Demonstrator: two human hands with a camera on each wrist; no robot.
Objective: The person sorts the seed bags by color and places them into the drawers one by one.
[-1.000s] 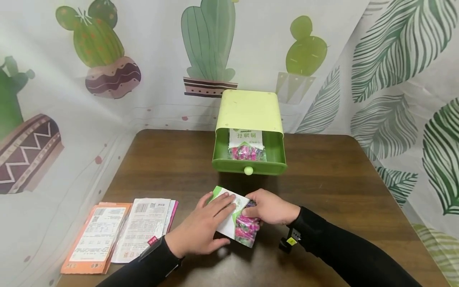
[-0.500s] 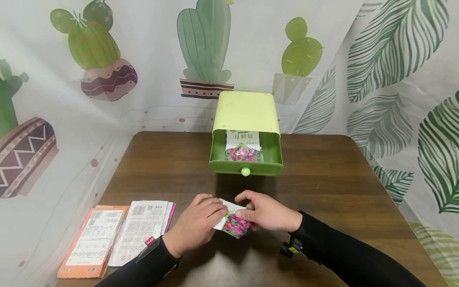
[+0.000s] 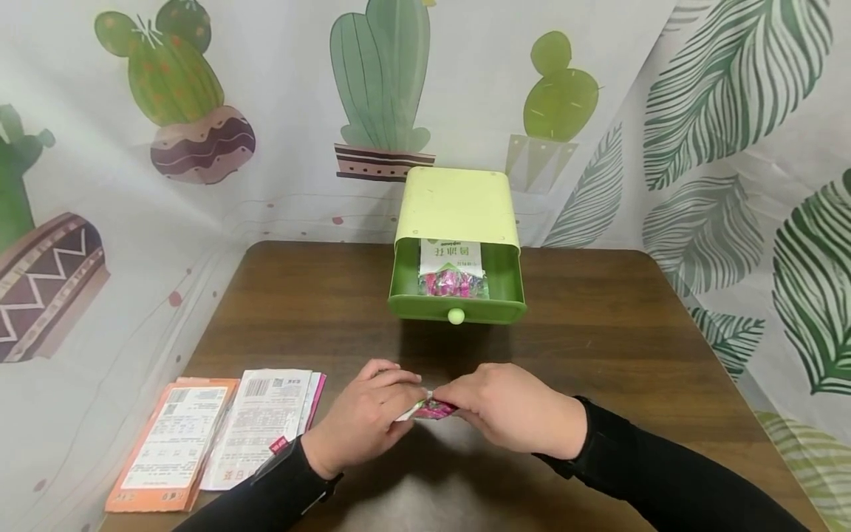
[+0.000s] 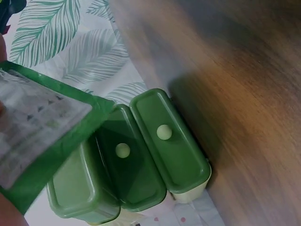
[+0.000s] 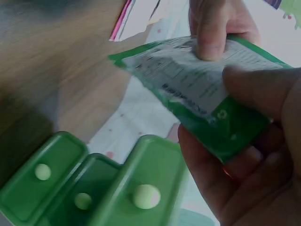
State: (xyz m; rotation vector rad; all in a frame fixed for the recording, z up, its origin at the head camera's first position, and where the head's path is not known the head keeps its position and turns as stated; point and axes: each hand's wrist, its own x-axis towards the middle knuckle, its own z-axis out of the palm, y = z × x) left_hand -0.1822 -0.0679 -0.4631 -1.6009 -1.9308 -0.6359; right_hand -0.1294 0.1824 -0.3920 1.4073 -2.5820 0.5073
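Both hands hold one seed packet (image 3: 435, 408) over the front of the table, tilted so the head view sees little of its pink flower front. My left hand (image 3: 374, 405) pinches one end, its thumb on the packet's back in the right wrist view. At the other end my right hand (image 3: 518, 406) grips it between thumb (image 5: 256, 92) and fingers. The packet's green-bordered back (image 5: 188, 89), with printed text, faces the right wrist camera. Beyond the hands, the pulled-out green drawer (image 3: 499, 277) holds another seed packet (image 3: 450, 266), white above and pink below.
The drawer belongs to a pale green cabinet (image 3: 459, 203) at the table's back. Two lower drawers (image 4: 164, 136) with round knobs are closed. Left on the table (image 3: 299, 281) lie an orange-edged packet (image 3: 169, 443) and white printed packets (image 3: 262, 425). A cactus-patterned cloth (image 3: 279, 111) hangs behind.
The seed packet has tilted from face up, so its flower front now shows only as a narrow strip. My right hand has turned over its end; the left has drawn its fingers in.
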